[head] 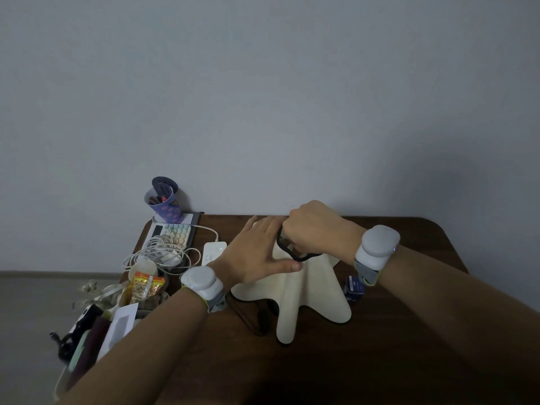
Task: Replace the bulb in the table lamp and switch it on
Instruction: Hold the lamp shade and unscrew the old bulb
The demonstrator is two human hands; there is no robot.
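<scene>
The table lamp stands mid-table, seen from above. Its cream shade [309,290] has wavy lobes and a dark-rimmed opening [295,256] at the top. My left hand [257,252] lies spread over the shade's upper left side, thumb on the cloth just below the rim, holding it steady. My right hand [312,229] comes in from the right, its fingers curled down into the top opening. What those fingers grip is hidden; no bulb shows. A small blue box [354,285] sits on the table right of the shade.
The dark wooden table [409,331] stands against a plain wall. At the left lie a white power strip [213,252], coiled white cables [157,252], a keyboard [172,233], a patterned pen cup [165,204] and snack packets [146,286]. The lamp's dark cord [251,320] runs under the shade.
</scene>
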